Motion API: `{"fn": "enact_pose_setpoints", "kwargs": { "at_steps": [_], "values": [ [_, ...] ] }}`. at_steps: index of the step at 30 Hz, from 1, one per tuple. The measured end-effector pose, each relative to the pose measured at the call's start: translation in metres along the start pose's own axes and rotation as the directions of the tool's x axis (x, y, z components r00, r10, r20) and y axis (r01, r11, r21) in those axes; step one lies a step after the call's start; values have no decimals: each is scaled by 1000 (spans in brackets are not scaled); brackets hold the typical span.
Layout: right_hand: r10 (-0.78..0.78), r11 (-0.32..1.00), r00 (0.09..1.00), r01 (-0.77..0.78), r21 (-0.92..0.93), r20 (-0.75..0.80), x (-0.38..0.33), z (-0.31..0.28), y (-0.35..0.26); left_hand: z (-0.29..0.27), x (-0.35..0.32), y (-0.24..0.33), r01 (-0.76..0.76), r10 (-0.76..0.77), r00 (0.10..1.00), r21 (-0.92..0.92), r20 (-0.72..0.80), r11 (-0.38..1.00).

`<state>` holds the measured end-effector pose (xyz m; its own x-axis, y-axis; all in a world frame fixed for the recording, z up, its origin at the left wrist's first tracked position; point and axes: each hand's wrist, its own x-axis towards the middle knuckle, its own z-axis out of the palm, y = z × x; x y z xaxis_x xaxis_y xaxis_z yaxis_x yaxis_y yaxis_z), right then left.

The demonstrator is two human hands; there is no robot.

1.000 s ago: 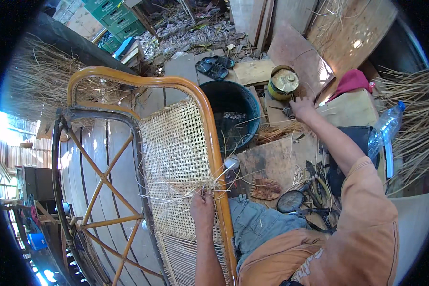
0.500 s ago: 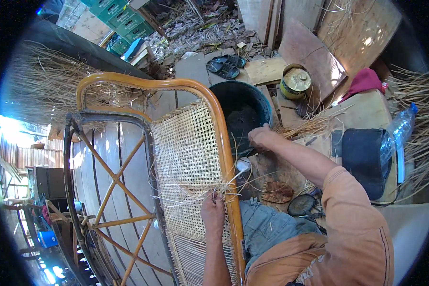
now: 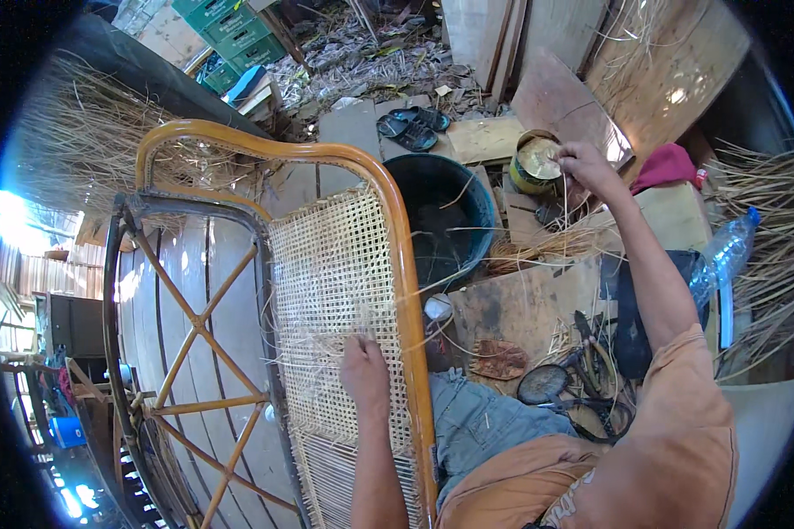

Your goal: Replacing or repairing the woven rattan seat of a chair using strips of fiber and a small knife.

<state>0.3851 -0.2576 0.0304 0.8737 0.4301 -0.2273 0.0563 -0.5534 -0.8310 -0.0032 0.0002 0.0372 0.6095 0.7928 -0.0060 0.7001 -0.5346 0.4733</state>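
A cane chair frame [image 3: 401, 256] of glossy orange-brown bent rattan lies tilted before me, with a pale open-weave cane panel [image 3: 326, 238] across it. My left hand [image 3: 364, 377] is closed against the panel, thumb and fingers pressed together. Loose cane ends stick out around it; what its fingers pinch is hidden. My right arm reaches far out to the right. At its end my right hand [image 3: 587, 166] is closed in a pinch beside a yellow-green can [image 3: 534, 166]; I cannot make out what is in it. Straight parallel strands fill the panel's lower part.
A dark bucket [image 3: 483, 212] stands behind the frame, sandals [image 3: 410, 128] beyond it. Cane strands [image 3: 556, 242] lie to its right. Pliers [image 3: 588, 331] and a round dark disc [image 3: 543, 384] lie by my leg. A plastic bottle [image 3: 728, 251] is at the right.
My right hand has moved from the bucket's near rim outward to the can. My left hand has shifted slightly left on the panel, away from the frame's rail. The view has shifted a little.
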Motion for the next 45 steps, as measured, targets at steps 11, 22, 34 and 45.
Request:
{"fn": "enact_pose_setpoints", "kwargs": {
  "at_steps": [11, 22, 34, 45],
  "values": [
    [168, 983, 973, -154, -96, 160, -59, 3, -8, 11, 34, -13, 175, -128, 972, -246, 197, 953],
    [59, 656, 875, -397, 642, 480, -224, 142, -71, -24, -80, 60, 17, 164, 929, -479, 332, 878],
    [103, 554, 984, -180, 813, 148, -173, 107, -60, -78, -97, 40, 277, -106, 883, -326, 457, 904],
    [166, 575, 985, -128, 808, 38, -142, 92, -5, -77, -88, 23, 96, -51, 946, -125, 319, 988]
  ]
}}
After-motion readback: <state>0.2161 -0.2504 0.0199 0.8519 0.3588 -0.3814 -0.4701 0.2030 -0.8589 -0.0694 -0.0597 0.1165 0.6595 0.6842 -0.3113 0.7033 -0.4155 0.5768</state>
